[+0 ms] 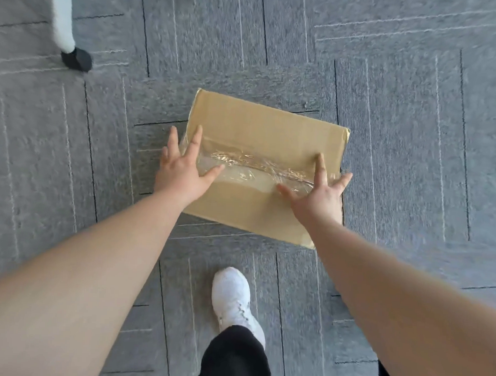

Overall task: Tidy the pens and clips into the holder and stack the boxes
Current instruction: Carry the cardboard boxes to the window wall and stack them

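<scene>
- We see grey carpet tiles (411, 137) filling the frame, ribbed in texture, with thin dark and pale lines running at right angles from tile to tile.
- A flat rectangular cardboard box (260, 126) lies on the carpet at the centre of the frame, turned slightly askew; it is plain brown, with one corner a little crushed at the right.
- Two bare forearms reach in from the lower corners, both cut off by the frame edge.
- A strip of wrinkled clear packing tape (253, 165) runs along the box's top seam, glinting.
- Our left hand (182, 171) has its fingers spread wide over the box's left edge; we cannot tell whether it touches.
- Our right hand (319, 196) is likewise splayed over the right edge, contact unclear.
- A white sneaker (231, 297) under a black trouser leg (235, 356) stands at bottom centre.
- A white furniture leg (63, 18) with a black foot (77, 59) sits upper left, cut off above.
</scene>
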Demonstrator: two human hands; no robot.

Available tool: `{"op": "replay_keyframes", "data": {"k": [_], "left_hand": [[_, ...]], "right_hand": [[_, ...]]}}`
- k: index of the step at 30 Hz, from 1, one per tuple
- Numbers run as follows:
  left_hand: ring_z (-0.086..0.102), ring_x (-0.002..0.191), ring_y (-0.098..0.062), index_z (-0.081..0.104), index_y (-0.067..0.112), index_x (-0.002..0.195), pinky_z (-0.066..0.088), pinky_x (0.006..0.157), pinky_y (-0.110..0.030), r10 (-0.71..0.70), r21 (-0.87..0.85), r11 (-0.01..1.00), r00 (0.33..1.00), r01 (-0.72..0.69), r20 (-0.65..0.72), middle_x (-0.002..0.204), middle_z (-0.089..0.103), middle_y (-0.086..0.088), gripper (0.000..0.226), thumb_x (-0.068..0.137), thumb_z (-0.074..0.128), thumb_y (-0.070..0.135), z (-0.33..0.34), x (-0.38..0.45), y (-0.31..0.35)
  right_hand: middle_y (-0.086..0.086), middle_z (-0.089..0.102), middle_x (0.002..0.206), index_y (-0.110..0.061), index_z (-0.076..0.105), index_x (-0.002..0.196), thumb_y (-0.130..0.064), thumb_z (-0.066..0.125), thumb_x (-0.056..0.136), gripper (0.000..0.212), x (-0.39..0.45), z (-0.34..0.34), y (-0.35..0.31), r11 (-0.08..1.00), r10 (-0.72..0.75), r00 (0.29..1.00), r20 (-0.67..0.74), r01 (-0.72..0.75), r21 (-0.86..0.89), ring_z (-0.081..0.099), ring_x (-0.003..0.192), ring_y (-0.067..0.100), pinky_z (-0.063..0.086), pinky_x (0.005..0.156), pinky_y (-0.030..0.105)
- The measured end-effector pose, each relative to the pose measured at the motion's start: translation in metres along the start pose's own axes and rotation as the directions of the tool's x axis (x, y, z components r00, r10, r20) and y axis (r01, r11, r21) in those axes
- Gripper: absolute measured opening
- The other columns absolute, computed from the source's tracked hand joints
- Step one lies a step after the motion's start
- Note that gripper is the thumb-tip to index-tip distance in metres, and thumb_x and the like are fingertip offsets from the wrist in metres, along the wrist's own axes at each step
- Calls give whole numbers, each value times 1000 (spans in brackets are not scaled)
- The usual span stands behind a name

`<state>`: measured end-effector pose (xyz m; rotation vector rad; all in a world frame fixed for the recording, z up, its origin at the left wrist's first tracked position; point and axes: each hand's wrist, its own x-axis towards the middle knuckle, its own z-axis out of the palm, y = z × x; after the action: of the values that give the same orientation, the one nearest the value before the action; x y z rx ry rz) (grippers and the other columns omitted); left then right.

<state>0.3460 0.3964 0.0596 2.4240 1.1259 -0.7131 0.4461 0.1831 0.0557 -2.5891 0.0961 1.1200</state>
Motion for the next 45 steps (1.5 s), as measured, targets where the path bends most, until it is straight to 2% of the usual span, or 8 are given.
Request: {"op": "replay_keyframes", "data": {"k": [3,8,13,18,24,30,36,45], "left_hand": [[21,143,-37,-6,51,145,44,102,-46,8,-54,999,999,-5,40,159,-13,-3,93,75,51,73,5,10,2],[30,136,-39,3,49,146,41,105,-44,19,-55,998,1000,-18,4,156,-3,-5,91,75,57,69,6,3,12],[31,135,-39,8,49,146,37,106,-42,83,-19,996,996,-82,21,156,-1,-6,87,76,56,69,-12,-22,50],[29,137,-35,9,48,147,35,107,-41,212,45,976,976,-214,48,155,0,-7,87,76,55,69,-41,-43,125],[32,135,-35,8,47,147,37,105,-41,414,142,895,906,-423,88,154,0,-5,87,77,56,67,-67,-75,264],[34,133,-37,10,48,147,38,106,-42,571,221,778,809,-588,140,153,3,-4,86,77,57,67,-43,-136,419],[32,136,-35,11,49,147,35,108,-42,659,264,660,711,-703,247,155,2,-3,87,76,59,66,18,-230,588],[28,139,-32,14,45,147,33,110,-44,781,262,364,446,-894,437,156,0,-3,90,75,65,60,145,-390,824]], "right_hand": [[14,-17,160,-57,-9,144,-73,61,70,102,3,3,7,1000,-23,1000,-9,23,-6,36,138,37,47,96,41],[14,9,156,-59,3,143,-73,63,69,96,5,0,14,999,-42,998,-52,44,31,38,134,38,43,100,46],[14,16,151,-61,10,140,-71,65,69,90,-8,-40,34,997,5,999,-42,-2,75,46,125,40,48,98,50],[13,17,150,-58,12,142,-70,62,72,87,-26,-108,67,987,67,992,-103,-52,149,44,126,40,47,98,50],[15,15,152,-56,13,143,-69,62,73,86,-39,-198,142,927,221,954,-205,-140,348,42,129,40,45,100,51],[13,13,154,-56,16,143,-67,63,73,85,-49,-284,261,823,375,896,-238,-204,530,39,133,37,43,103,50],[13,11,155,-54,15,144,-65,64,74,87,-66,-371,422,706,518,827,-217,-270,655,35,136,37,39,107,49],[11,6,158,-53,16,145,-67,63,73,87,-117,-459,665,454,756,636,-158,-334,826,29,140,37,35,110,48]]}}
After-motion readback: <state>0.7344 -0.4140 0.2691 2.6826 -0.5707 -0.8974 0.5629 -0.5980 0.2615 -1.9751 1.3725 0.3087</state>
